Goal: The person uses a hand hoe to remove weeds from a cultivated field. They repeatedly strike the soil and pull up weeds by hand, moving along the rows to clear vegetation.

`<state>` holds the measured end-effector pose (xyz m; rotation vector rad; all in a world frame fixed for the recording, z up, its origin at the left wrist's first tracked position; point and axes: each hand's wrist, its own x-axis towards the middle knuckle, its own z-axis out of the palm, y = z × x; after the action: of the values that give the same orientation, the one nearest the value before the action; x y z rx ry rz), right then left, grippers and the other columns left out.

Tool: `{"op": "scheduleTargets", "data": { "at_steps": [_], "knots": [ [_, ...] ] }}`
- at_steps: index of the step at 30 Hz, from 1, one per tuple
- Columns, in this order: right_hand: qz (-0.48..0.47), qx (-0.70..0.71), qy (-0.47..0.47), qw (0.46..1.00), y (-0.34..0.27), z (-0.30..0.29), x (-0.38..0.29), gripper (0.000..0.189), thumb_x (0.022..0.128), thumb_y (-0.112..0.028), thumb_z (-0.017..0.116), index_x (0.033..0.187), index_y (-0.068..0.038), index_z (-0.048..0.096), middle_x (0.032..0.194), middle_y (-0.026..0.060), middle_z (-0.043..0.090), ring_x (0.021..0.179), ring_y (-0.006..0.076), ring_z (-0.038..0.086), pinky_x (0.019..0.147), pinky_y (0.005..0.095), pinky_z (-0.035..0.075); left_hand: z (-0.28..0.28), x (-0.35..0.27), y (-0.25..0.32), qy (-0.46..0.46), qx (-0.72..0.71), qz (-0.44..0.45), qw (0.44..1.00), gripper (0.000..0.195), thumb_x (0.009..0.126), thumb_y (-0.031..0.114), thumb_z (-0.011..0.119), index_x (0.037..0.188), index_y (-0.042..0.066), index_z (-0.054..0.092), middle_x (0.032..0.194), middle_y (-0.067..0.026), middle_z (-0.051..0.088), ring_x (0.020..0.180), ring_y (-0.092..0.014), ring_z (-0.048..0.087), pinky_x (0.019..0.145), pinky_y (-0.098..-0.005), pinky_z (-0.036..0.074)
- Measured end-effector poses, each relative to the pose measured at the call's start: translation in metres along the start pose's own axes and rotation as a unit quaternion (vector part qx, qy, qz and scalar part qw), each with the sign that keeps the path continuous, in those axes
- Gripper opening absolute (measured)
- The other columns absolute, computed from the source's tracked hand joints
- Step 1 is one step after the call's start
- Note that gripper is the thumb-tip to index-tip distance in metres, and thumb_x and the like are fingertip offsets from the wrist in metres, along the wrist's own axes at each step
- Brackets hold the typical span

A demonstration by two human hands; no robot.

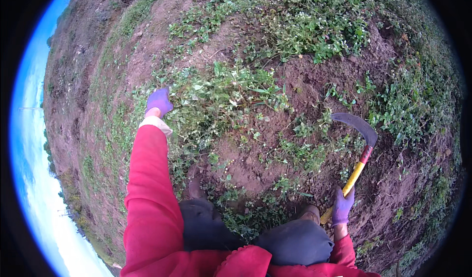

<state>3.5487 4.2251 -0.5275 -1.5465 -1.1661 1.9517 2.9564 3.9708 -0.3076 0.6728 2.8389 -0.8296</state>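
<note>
My left hand (159, 101), in a purple glove, is stretched out at the left against a loose heap of leafy green weeds (217, 96); its fingers are turned away, so whether it grips stems cannot be seen. Lower right, my right hand (343, 205), gloved in purple too, is closed around the yellow handle of a sickle (354, 173). The sickle's dark curved blade points up and to the left, over soil and low weeds. A red band joins blade and handle.
Flowering weeds (317, 22) grow thickly at the top and right. Brown soil (243, 162) with small plants lies before my knees. My shoe (311, 213) stands near the sickle's handle end. Sloping ground runs off to the left, towards the sky.
</note>
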Motion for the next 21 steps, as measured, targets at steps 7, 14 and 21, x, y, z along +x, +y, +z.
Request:
{"op": "scheduleTargets", "data": {
  "at_steps": [7, 14, 21],
  "knots": [
    [-0.067, -0.302, -0.201, 0.930, -0.027, 0.064, -0.002, 0.021, 0.083, -0.014, 0.067, 0.095, -0.001, 0.055, 0.064, 0.0078, 0.058, 0.058, 0.0124, 0.055, 0.054, 0.0319, 0.047, 0.000, -0.166, -0.125, -0.038, 0.058, 0.071, 0.995, 0.055, 0.063, 0.016, 0.073, 0.117, 0.013, 0.064, 0.102, -0.0158, 0.069, 0.093, -0.036, 0.066, 0.083, -0.0450, 0.053],
    [-0.138, -0.227, -0.248, 0.932, -0.035, 0.212, 0.006, 0.021, 0.087, -0.017, 0.066, 0.095, -0.002, 0.053, 0.065, 0.0139, 0.061, 0.053, 0.0206, 0.060, 0.049, 0.0355, 0.046, -0.003, -0.183, 0.109, -0.118, 0.006, 0.468, 0.876, 0.060, 0.063, 0.017, 0.074, 0.122, 0.012, 0.062, 0.107, -0.0097, 0.060, 0.096, -0.029, 0.064, 0.081, -0.0427, 0.051],
    [-0.113, 0.030, -0.009, 0.993, -0.062, 0.156, 0.024, 0.015, 0.091, -0.007, 0.060, 0.101, -0.005, 0.049, 0.064, 0.0000, 0.049, 0.043, 0.0082, 0.048, 0.038, 0.0244, 0.040, 0.022, -0.124, 0.232, -0.073, 0.068, 0.488, 0.867, 0.058, 0.067, 0.023, 0.075, 0.121, 0.005, 0.064, 0.148, -0.0091, 0.045, 0.134, -0.030, 0.046, 0.107, -0.0474, 0.040]
  ]
}}
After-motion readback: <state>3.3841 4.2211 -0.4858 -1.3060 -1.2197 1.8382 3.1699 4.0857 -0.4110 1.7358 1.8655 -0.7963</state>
